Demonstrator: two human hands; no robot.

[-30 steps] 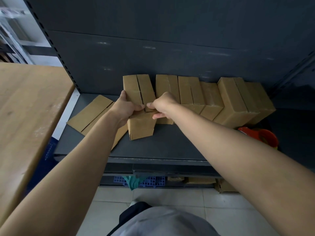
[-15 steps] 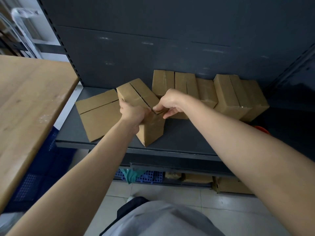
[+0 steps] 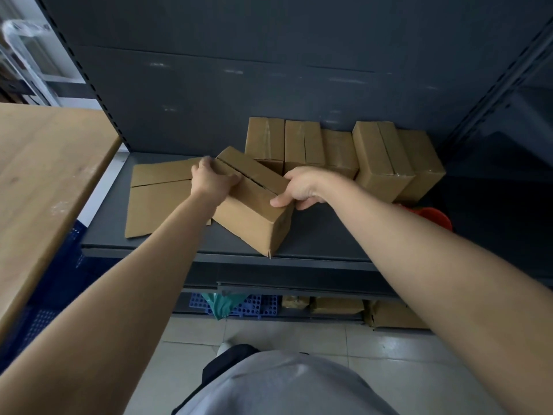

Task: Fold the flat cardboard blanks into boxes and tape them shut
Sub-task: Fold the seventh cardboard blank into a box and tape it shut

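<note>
Head view: left hand (image 3: 211, 179) and right hand (image 3: 302, 185) clamp one box (image 3: 248, 217); five boxes (image 3: 303, 145) behind.

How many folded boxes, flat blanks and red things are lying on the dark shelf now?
Folded boxes at the back: 5
Box gripped by left hand and right hand: 1
Flat cardboard blank: 1 visible; more may lie beneath
Red tape dispenser, partly hidden: 1
Total: 8
</note>
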